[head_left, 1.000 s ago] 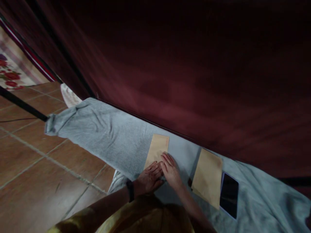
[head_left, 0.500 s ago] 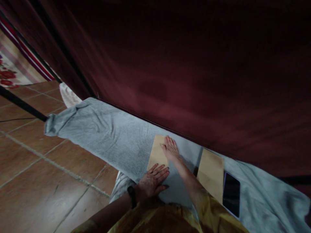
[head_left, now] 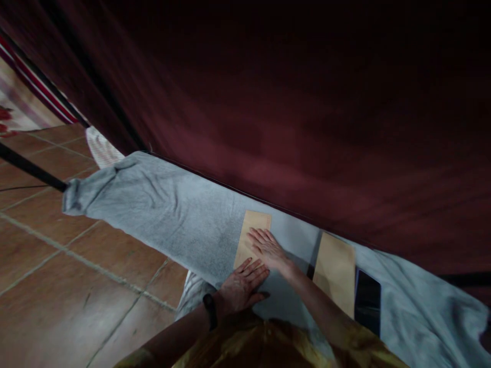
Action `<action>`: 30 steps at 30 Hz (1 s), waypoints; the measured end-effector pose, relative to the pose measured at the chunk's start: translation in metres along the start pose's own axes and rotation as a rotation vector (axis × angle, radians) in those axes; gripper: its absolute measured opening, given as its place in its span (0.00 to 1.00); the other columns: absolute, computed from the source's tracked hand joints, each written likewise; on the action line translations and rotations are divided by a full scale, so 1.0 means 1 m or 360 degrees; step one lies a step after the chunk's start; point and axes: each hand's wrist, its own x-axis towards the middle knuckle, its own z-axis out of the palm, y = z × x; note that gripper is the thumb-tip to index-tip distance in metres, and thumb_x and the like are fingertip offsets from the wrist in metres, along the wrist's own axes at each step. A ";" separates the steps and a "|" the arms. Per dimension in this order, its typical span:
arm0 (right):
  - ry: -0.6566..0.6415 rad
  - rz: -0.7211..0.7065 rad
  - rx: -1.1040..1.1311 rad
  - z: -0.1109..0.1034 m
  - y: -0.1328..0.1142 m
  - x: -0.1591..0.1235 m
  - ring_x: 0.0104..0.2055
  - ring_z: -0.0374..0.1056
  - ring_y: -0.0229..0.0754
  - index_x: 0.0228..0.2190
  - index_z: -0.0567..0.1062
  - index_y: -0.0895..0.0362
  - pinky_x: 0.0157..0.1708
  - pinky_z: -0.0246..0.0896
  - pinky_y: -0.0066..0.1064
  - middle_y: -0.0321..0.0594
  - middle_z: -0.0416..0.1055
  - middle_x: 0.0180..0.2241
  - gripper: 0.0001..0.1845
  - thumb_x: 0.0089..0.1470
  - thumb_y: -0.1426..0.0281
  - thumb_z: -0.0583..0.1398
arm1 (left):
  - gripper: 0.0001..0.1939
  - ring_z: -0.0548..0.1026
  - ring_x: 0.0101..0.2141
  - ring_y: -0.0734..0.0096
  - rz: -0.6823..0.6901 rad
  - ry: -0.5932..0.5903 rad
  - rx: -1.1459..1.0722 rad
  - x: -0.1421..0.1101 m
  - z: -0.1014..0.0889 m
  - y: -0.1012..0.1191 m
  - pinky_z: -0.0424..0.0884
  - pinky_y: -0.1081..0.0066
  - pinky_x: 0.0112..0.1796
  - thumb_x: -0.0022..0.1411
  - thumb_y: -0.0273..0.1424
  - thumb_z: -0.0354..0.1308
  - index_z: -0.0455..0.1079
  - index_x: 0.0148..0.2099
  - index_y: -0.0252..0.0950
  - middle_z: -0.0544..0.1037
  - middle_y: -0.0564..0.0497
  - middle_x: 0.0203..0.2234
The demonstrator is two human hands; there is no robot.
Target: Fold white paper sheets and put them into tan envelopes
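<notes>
A tan paper piece, perhaps an envelope (head_left: pixel 253 221), lies flat on the grey cloth (head_left: pixel 199 214). My left hand (head_left: pixel 243 286) rests with fingers stretched out over its near edge; a black band circles that wrist. Across the paper's middle and right side lies my right hand (head_left: pixel 266 248), flat, its fingers extended. Neither hand grips anything. To the right, a larger tan paper stack or envelope (head_left: pixel 335 271) sits beside a dark-screened phone (head_left: pixel 367 301), which my right forearm and sleeve partly cover.
Behind the cloth-covered surface hangs a dark red fabric (head_left: pixel 245 143), close along its far edge. Brown floor tiles (head_left: pixel 57 286) spread at the left. A dark pole (head_left: pixel 32 166) meets the cloth's left end, and a patterned fabric (head_left: pixel 23 97) hangs farther back.
My right hand has slid from the paper's far right corner toward me and left, uncovering that corner. My left hand stays at the near edge. The view has shifted slightly.
</notes>
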 end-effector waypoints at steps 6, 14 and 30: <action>-0.0090 0.0375 -0.0078 -0.013 0.008 0.063 0.76 0.36 0.43 0.71 0.51 0.51 0.73 0.26 0.44 0.35 0.38 0.74 0.31 0.72 0.59 0.42 | 0.33 0.54 0.71 0.57 0.0025 0.0057 0.0036 -0.003 0.001 -0.002 0.49 0.53 0.69 0.73 0.50 0.48 0.52 0.74 0.44 0.60 0.49 0.70; -0.0035 0.0377 -0.0020 -0.008 0.000 0.040 0.76 0.36 0.42 0.71 0.49 0.59 0.74 0.27 0.42 0.41 0.39 0.74 0.33 0.72 0.57 0.40 | 0.31 0.58 0.69 0.61 0.0062 0.0088 0.0056 -0.002 0.004 -0.003 0.50 0.54 0.69 0.74 0.48 0.48 0.56 0.72 0.42 0.63 0.48 0.69; 0.0356 0.0130 0.0010 0.030 -0.061 -0.126 0.72 0.52 0.43 0.70 0.54 0.58 0.70 0.52 0.48 0.44 0.54 0.71 0.30 0.72 0.66 0.49 | 0.19 0.71 0.61 0.64 0.0067 0.0171 -0.0161 -0.008 -0.010 0.003 0.67 0.61 0.62 0.74 0.31 0.50 0.69 0.63 0.39 0.76 0.46 0.58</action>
